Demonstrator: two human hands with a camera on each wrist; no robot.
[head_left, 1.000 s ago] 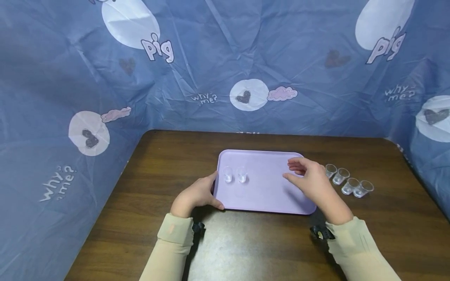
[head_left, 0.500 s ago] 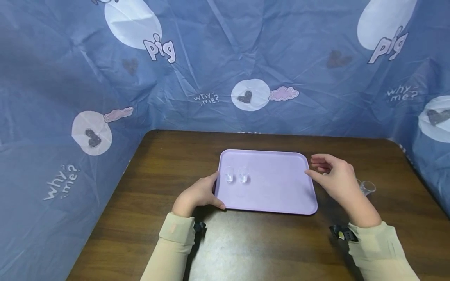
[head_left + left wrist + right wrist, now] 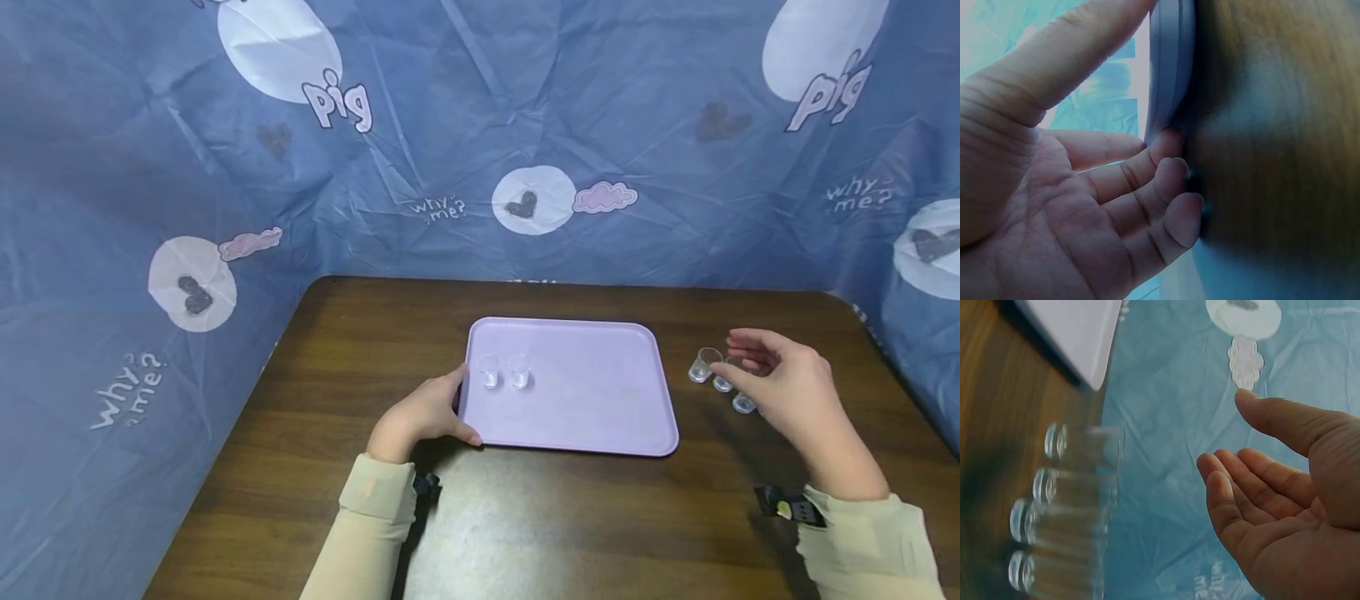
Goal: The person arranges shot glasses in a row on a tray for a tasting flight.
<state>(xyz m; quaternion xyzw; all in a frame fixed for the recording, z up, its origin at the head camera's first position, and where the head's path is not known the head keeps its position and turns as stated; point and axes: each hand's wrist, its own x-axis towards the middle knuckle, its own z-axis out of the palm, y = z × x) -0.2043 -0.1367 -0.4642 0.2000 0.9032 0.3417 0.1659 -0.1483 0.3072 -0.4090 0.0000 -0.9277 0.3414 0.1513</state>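
Note:
On the left side of a lilac tray (image 3: 570,408) rests my left hand (image 3: 423,417), holding its near corner between thumb and fingers. The tray's rim (image 3: 1171,62) lies between the thumb and curled fingertips in the left wrist view. Two clear shot glasses, a left one (image 3: 489,375) and a right one (image 3: 521,375), stand upright on the tray. My right hand (image 3: 787,387) hovers with nothing in it near several more shot glasses on the table, partly covering them in the head view. The right wrist view shows these glasses (image 3: 1072,487) in a row, apart from the relaxed fingers (image 3: 1266,481).
The brown wooden table (image 3: 555,533) carries the tray and glasses. A blue printed cloth (image 3: 435,142) hangs behind the table and along its sides. Bare wood shows between the tray and the loose glasses.
My right hand has moved right, from over the tray to the glasses beside it, with nothing in it. The left hand, tray and its two glasses have stayed put.

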